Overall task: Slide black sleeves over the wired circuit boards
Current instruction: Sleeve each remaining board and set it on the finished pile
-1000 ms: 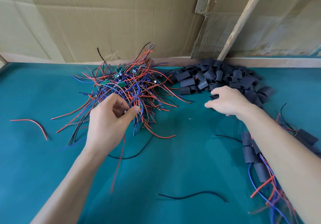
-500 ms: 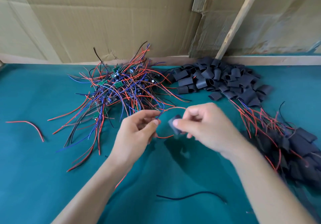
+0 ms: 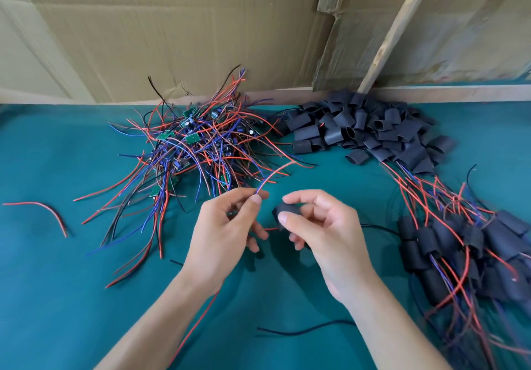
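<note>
My left hand (image 3: 224,226) pinches the red and blue wires (image 3: 273,174) of one circuit board; the board itself is hidden inside my fingers. My right hand (image 3: 319,226) pinches a black sleeve (image 3: 283,211) between thumb and fingers, just right of the left hand's fingertips. A tangled heap of wired green circuit boards (image 3: 195,145) lies behind my left hand. A pile of loose black sleeves (image 3: 367,131) lies at the back right. Sleeved boards (image 3: 465,254) with trailing wires are stacked at the right.
The work lies on a teal cloth (image 3: 57,298). Cardboard sheets (image 3: 172,24) and a leaning wooden stick (image 3: 396,27) stand along the back edge. A loose red wire (image 3: 43,211) lies at the left, a loose black wire (image 3: 304,329) near my right forearm.
Both hands left the piles and came together at the middle: the left drew out a wired board, the right picked up a black sleeve. They now hold them slightly nearer me.
</note>
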### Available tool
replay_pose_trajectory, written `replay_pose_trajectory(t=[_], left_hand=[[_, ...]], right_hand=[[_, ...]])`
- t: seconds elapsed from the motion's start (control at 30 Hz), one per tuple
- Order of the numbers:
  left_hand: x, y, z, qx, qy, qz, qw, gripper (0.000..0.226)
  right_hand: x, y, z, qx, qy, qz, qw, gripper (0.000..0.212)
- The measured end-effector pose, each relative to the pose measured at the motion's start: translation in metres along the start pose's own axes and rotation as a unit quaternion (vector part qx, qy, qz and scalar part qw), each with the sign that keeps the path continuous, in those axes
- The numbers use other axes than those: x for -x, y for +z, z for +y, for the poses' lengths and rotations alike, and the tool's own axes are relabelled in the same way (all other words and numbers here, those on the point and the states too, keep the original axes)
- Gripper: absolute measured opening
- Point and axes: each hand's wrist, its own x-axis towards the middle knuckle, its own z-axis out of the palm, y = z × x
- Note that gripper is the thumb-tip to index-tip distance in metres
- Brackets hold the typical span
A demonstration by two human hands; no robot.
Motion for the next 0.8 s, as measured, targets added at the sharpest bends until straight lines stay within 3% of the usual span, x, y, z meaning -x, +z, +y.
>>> replay_pose_trajectory(t=[0.2,0.53,0.8], left_hand=[[0.0064,0.0028,0.0049,-0.011,0.020,-0.052,0.998,0.027],[0.0041,0.0006,0.0032,-0.086,0.063,-0.026,0.994,0.022],[0.0050,0.0009,0.0026,-0.083,0.042,-0.048,0.994,0.036]], right_hand=[[0.0049,0.0069,-0.0015,-0.008,0.000,-0.049,0.999,0.034],[0.0052,0.0082,-0.0020,-0.074,0.010,-0.070,0.995,0.037],[0.0020,0.0034,0.0004,-0.071,0.000,-0.013,0.997,0.025]])
